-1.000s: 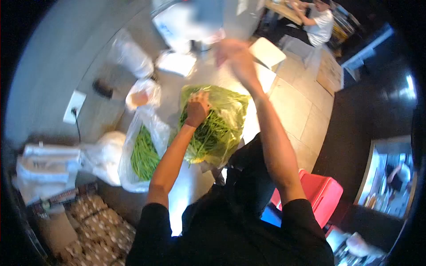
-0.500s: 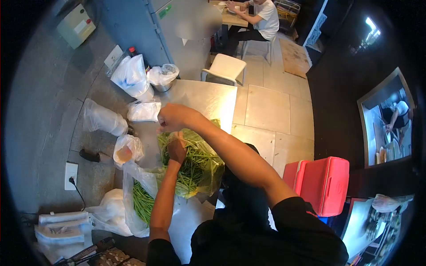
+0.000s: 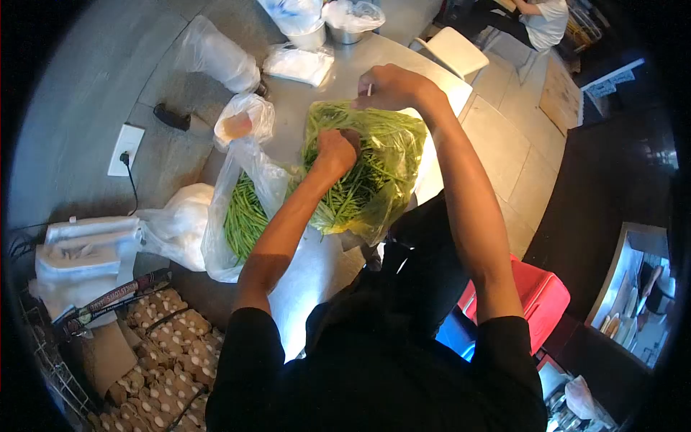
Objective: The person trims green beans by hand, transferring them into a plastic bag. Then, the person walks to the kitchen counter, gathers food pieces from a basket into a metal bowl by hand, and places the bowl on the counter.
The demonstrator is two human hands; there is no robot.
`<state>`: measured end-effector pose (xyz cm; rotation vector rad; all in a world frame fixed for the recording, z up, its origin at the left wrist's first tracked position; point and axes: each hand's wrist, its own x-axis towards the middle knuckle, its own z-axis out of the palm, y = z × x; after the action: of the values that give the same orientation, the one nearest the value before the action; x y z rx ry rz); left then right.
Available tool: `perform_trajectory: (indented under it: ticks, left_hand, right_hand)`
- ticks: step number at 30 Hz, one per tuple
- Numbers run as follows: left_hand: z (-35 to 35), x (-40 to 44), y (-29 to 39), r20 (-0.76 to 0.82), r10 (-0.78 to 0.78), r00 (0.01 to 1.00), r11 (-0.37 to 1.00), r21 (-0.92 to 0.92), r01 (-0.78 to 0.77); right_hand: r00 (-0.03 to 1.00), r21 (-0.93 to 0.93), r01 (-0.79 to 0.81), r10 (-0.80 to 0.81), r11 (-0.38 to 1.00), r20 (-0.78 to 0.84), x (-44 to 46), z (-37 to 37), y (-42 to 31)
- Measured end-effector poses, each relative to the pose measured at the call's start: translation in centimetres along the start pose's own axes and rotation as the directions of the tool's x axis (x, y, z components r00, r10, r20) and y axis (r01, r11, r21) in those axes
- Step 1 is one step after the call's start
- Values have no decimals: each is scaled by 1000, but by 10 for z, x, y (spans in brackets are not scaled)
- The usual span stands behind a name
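A yellow-green plastic bag (image 3: 407, 147) lies open on the metal table (image 3: 389, 54), filled with long green beans (image 3: 353, 191). My left hand (image 3: 337, 153) is on the beans inside it, fingers curled down; whatever they close on is hidden. Over the bag's far edge is my right hand (image 3: 394, 88), its wrist bent and its fingers drawn together; I cannot make out what they hold. To the left, a clear bag (image 3: 216, 241) contains more green beans (image 3: 245, 219).
Another clear bag (image 3: 245, 124) with something orange-brown, a wrapped white packet (image 3: 299, 65) and bagged containers (image 3: 306, 32) stand beyond. Egg trays (image 3: 169, 360) are at lower left. A red cooler (image 3: 536, 299) is at right. A chair (image 3: 453, 52) and a seated person (image 3: 543, 25) are farther back.
The view has swung about. My right hand moved down from its raised position, passed close over my left hand, and is now farther right. My left hand's fingers, spread earlier, are now curled.
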<state>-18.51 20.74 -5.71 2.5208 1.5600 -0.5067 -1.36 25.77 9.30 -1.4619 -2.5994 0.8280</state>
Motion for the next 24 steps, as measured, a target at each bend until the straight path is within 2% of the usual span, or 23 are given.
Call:
perform_trajectory:
  ticks: [1,3,4,6,7,9,13,16,17,18,19,20,21,22,23,24]
  left_hand:
    - [-14,-10,-1,2,-4,1000,1000,0,4]
    - [-32,-30,-4,-152,-115,982,978,-188,85]
    - [-39,-41,-6,-150,-113,982,979,-188,84]
    - [-47,-63,-10,-266,-148,953,927,-374,40]
    - [-52,-71,-9,-265,-152,952,926,-376,43]
    - [-59,-87,-8,-200,-274,941,855,-498,143]
    - [-40,-116,-4,-220,-321,921,770,-626,119]
    - [-33,-134,9,-107,-447,888,325,-944,50]
    - [-29,-134,12,-108,-451,886,323,-945,49]
    - [-23,-133,14,-109,-435,894,174,-984,-35]
    - [-22,-133,16,-114,-420,901,18,-993,-117]
    - [-22,-134,18,-117,-425,898,16,-992,-122]
    - [-22,-134,21,-90,-423,902,-73,-988,-133]
    - [-23,-134,24,-63,-419,906,-161,-977,-143]
    - [-23,-133,25,-66,-424,903,-163,-975,-148]
    - [-23,-132,26,-78,-396,915,-184,-969,-162]
  right_hand:
    - [1000,-5,-20,20,1000,7,-1,-1,1]
    - [999,-6,-42,42,999,19,-4,-2,2]
    - [999,-34,-37,38,999,29,-5,-3,3]
    - [999,-62,-31,33,998,42,-7,-5,1]
    - [997,-73,-36,41,997,64,-7,-6,-1]
    - [995,-85,-35,42,996,87,-5,-5,-3]
    - [987,-74,-26,37,997,157,-1,-1,-7]
    - [979,-71,-21,35,997,200,4,2,-12]
    - [971,-61,-32,45,998,234,5,4,-13]
    - [971,-66,-27,42,997,235,5,6,-14]
    - [962,129,-63,26,990,273,3,8,-16]
    - [952,316,-104,3,943,306,3,10,-18]
    - [952,310,-99,-1,946,307,3,10,-20]
    - [961,404,-76,-42,912,274,3,10,-24]
    - [968,494,-50,-79,868,238,3,10,-27]
    - [968,489,-47,-82,871,238,2,10,-29]
